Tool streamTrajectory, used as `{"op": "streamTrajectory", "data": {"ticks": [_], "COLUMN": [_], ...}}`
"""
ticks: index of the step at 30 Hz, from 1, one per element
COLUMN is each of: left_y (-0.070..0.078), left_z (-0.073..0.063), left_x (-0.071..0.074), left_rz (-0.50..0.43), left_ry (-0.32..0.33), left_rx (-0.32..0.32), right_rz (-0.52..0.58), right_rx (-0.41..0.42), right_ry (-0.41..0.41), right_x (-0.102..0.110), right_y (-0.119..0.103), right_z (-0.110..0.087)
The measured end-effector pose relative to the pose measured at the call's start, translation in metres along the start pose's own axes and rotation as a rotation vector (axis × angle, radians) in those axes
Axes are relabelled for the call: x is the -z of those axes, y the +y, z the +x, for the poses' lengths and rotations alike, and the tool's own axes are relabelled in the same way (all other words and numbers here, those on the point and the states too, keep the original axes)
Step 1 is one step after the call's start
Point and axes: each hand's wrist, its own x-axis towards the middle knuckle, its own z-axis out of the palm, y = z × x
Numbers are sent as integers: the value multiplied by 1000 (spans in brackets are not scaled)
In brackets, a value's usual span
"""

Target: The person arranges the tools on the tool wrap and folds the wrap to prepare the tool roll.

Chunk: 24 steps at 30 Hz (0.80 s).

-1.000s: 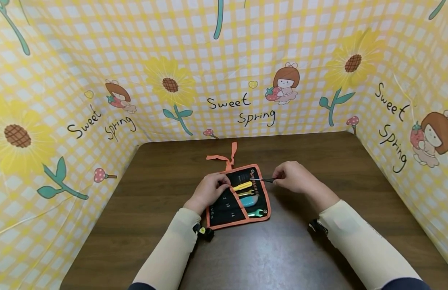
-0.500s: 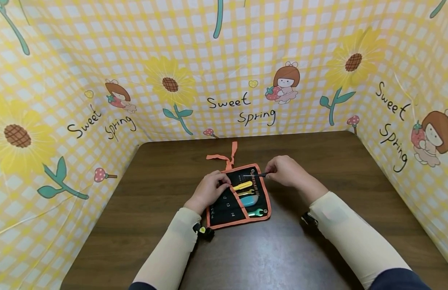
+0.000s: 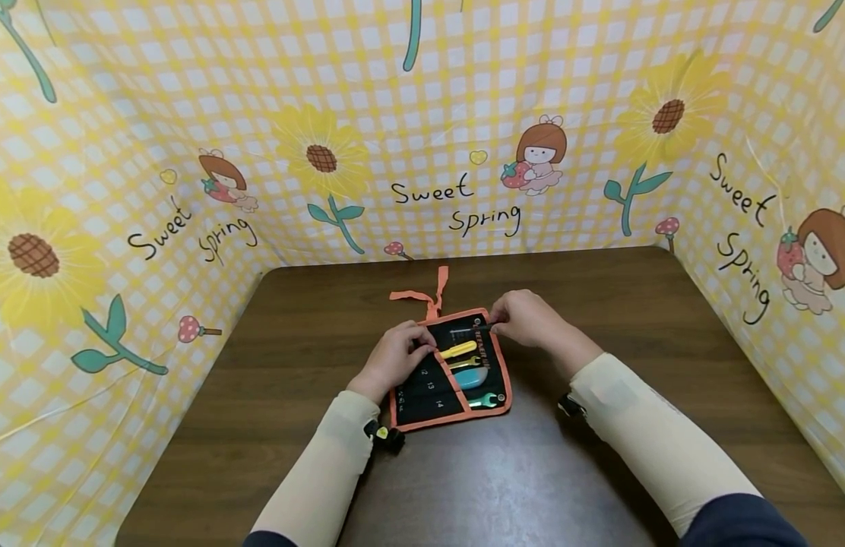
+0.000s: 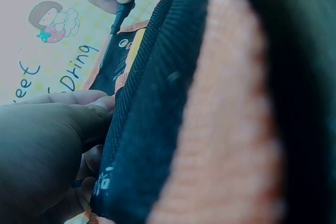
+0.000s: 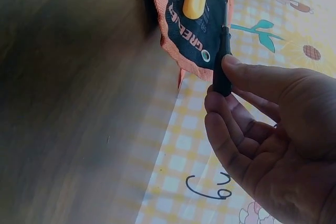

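Observation:
A black tool pouch (image 3: 419,403) with orange trim lies unrolled on the table, its slanted pocket facing up. My left hand (image 3: 392,358) pinches the pocket's orange edge near its upper end. Between the thumb and fingers of my right hand (image 3: 532,323) is a small screwdriver (image 5: 223,64) with a black handle. Its thin metal shaft points left over the pouch's upper part, toward the pinched edge. From the pocket stick out a yellow handle (image 3: 458,350), a yellowish open-end wrench (image 3: 466,363), a blue rounded handle (image 3: 471,377) and a green open-end wrench (image 3: 487,400). Their lower parts are hidden.
Orange tie straps (image 3: 432,302) stretch from the pouch's far edge across the brown table (image 3: 313,327). A yellow checked cloth (image 3: 368,114) with sunflower prints walls in the back and both sides.
My right hand has moved left with the screwdriver, bringing its shaft farther over the pouch toward the pocket. My left hand keeps its pinch on the pocket edge.

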Motion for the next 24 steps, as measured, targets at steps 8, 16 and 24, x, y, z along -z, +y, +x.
{"op": "streamTrajectory", "data": {"ticks": [8, 16, 24], "left_y": [-1, -3, -1], "left_z": [1, 0, 0], "left_x": [0, -1, 0], "left_rz": [-8, -8, -1], "left_ry": [-4, 0, 4], "left_rx": [-4, -1, -9], "right_rz": [-23, -40, -42], "right_rx": [0, 2, 2], "right_ry": [-38, -48, -53], "right_x": [-5, -12, -17], "right_y": [-6, -9, -14], "right_z": [8, 15, 19]}}
